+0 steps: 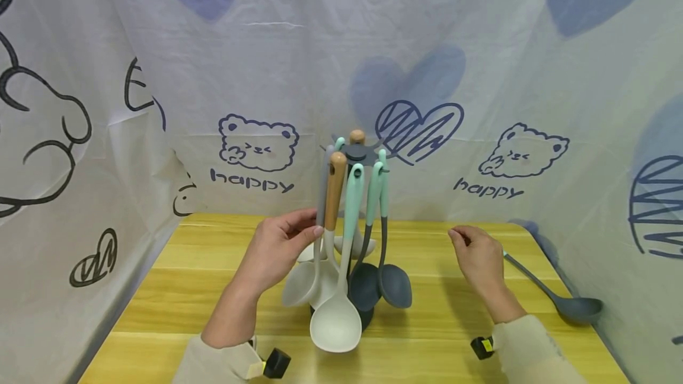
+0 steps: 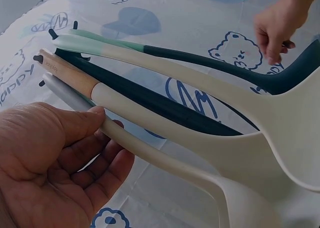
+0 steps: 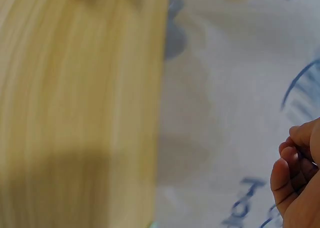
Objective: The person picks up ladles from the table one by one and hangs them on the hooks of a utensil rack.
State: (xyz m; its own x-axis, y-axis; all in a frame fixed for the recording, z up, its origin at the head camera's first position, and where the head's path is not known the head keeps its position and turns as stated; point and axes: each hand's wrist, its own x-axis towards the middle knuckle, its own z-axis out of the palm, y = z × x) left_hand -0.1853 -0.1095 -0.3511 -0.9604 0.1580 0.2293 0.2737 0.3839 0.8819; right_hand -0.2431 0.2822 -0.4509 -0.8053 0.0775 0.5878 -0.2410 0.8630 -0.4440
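A dark utensil rack (image 1: 356,152) stands mid-table, hung with several kitchen utensils. My left hand (image 1: 277,248) is at its left side, where thumb and fingers pinch the white spoon with a grey handle (image 2: 145,155) close to where handle and shaft meet. Beside it hang a wooden-handled utensil (image 1: 335,191) and a white ladle with a mint handle (image 1: 336,322). Dark-headed utensils with mint handles (image 1: 396,286) hang on the right. My right hand (image 1: 480,259) is above the table's right part, fingers loosely curled, holding nothing. In the right wrist view, only part of that hand (image 3: 295,178) shows.
A dark ladle (image 1: 578,308) lies on the wooden table (image 1: 176,289) near its right edge, its handle end partly behind my right hand. A printed cloth (image 1: 320,76) with hearts and bears hangs behind the table and along both sides.
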